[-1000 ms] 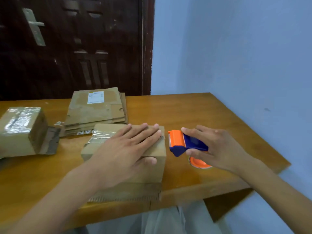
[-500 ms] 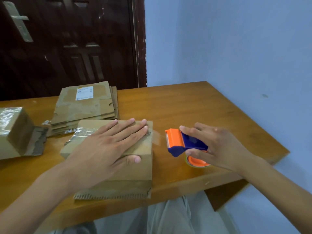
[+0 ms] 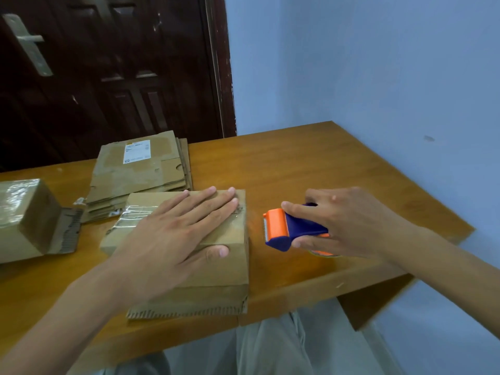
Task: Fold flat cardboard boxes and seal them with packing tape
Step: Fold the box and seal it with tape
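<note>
My left hand point(image 3: 173, 234) lies flat on top of the folded box point(image 3: 216, 255), fingers straight and spread, thumb hooked over the near edge. It presses, it does not grip. The box sits at the table's point(image 3: 311, 169) near edge, about 6 o'clock from the stack of flat boxes point(image 3: 140, 169), with a loose corrugated flap hanging off its near side.

My right hand point(image 3: 341, 223) is curled round the tape dispenser point(image 3: 286, 228), forefinger along the top, thumb underneath. Its orange cutter end points to 9 o'clock, just beside the box's right edge and not touching it. The orange roll shows only as a sliver under my palm. Whether a tape strand runs across the gap I cannot tell; there is a faint sheen there.

Handling, as I judge it: the box is light, empty, stiff across its faces but soft at the creases. It will skid on the smooth wood if pulled sideways, so flat downward pressure near the seam is the right hold. Tape glints along its top left. The dispenser is hard plastic with a toothed blade; hold the blue body, fingers clear of the orange end.

A taped box point(image 3: 24, 217) stands at 9 o'clock.
</note>
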`<control>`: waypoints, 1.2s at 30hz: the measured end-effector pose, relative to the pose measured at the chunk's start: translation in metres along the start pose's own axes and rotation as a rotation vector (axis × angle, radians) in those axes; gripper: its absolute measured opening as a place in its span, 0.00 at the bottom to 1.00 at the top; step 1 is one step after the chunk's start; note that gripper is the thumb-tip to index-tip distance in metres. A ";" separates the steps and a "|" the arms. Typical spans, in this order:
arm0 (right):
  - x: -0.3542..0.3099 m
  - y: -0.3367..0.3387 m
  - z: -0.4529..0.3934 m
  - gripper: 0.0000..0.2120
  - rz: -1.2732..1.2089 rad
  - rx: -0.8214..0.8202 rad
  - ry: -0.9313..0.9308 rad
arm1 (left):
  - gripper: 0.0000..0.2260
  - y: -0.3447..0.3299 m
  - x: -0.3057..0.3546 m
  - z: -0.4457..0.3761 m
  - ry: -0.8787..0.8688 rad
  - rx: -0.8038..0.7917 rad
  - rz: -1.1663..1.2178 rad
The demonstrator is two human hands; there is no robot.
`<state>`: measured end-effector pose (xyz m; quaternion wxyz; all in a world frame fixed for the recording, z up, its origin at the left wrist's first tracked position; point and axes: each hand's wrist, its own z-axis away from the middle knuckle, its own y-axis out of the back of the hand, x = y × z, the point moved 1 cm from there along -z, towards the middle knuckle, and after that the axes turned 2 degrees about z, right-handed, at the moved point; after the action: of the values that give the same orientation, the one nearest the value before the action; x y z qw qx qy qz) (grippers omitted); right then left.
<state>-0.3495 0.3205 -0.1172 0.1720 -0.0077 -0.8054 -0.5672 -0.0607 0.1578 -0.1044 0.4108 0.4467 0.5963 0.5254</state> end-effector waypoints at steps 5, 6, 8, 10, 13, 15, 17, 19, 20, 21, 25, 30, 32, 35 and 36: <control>-0.015 0.019 -0.029 0.30 0.092 -0.100 0.076 | 0.33 0.000 0.001 -0.001 0.024 -0.004 0.000; -0.020 0.024 -0.037 0.29 0.120 -0.117 0.089 | 0.33 0.000 0.002 -0.001 0.030 -0.009 -0.003; -0.029 0.035 -0.050 0.29 0.184 -0.130 0.113 | 0.33 0.001 0.003 -0.001 0.040 -0.020 -0.013; -0.035 0.047 -0.059 0.28 0.234 -0.154 0.123 | 0.33 0.000 0.003 -0.002 0.040 -0.021 -0.016; -0.049 0.053 -0.070 0.25 0.324 -0.198 0.162 | 0.33 0.000 0.002 -0.001 0.035 -0.013 -0.020; -0.059 0.045 -0.077 0.24 0.367 -0.230 0.193 | 0.33 -0.001 0.003 0.000 0.041 -0.013 -0.025; -0.062 0.035 -0.080 0.24 0.351 -0.241 0.151 | 0.33 -0.001 0.004 0.000 0.052 -0.014 -0.022; -0.060 0.025 -0.077 0.24 0.352 -0.221 0.057 | 0.33 -0.002 0.004 0.000 0.062 -0.010 -0.017; -0.059 0.020 -0.074 0.24 0.363 -0.203 0.003 | 0.33 -0.002 0.005 0.000 0.067 -0.009 -0.012; -0.060 0.014 -0.069 0.25 0.366 -0.179 -0.059 | 0.33 -0.002 0.005 0.000 0.072 -0.011 -0.008; -0.062 -0.023 -0.050 0.28 0.304 -0.127 -0.372 | 0.34 -0.002 0.010 -0.003 0.103 -0.021 -0.011; -0.076 -0.052 -0.038 0.25 0.258 -0.066 -0.655 | 0.37 -0.001 0.013 -0.004 0.129 -0.029 0.000; -0.089 -0.057 -0.040 0.24 0.191 -0.083 -0.727 | 0.40 -0.001 0.014 -0.005 0.156 -0.027 -0.002; -0.107 -0.056 -0.037 0.27 0.041 -0.100 -0.809 | 0.41 -0.002 0.014 -0.007 0.175 -0.029 -0.002; -0.110 -0.050 -0.035 0.26 0.012 -0.059 -0.849 | 0.40 -0.002 0.015 -0.008 0.175 -0.027 -0.002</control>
<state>-0.2469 0.2908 -0.1841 -0.1719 -0.2501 -0.7881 -0.5355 -0.0724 0.1697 -0.1056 0.3635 0.3929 0.6232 0.5702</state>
